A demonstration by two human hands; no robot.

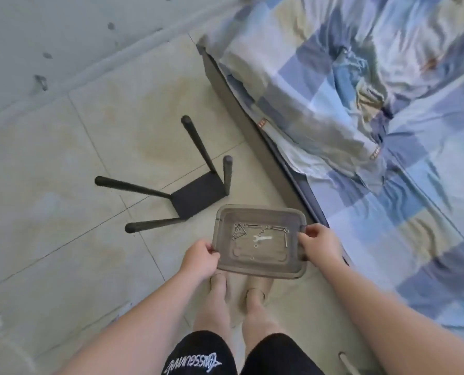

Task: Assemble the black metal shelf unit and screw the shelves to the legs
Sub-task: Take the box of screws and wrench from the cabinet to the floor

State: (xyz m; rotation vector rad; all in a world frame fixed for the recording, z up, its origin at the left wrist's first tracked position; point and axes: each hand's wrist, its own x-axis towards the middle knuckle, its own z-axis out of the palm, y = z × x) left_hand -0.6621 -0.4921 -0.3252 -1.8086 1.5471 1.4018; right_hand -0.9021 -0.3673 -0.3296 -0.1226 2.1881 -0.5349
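Note:
A black metal shelf (198,196) lies upside down on the tiled floor, with black legs (198,147) sticking up and outward from its corners. I stand over it and hold a grey see-through plastic tray (260,263) in the air above my feet. My left hand (199,259) grips the tray's left rim and my right hand (320,243) grips its right rim. In the tray lie several screws (278,228) and a small flat white wrench (262,239).
A bed with a blue, white and beige checked cover (360,117) fills the right side, its dark frame edge (241,125) running close to the shelf. A grey wall (63,36) runs along the top left. My bare feet (239,290) stand under the tray.

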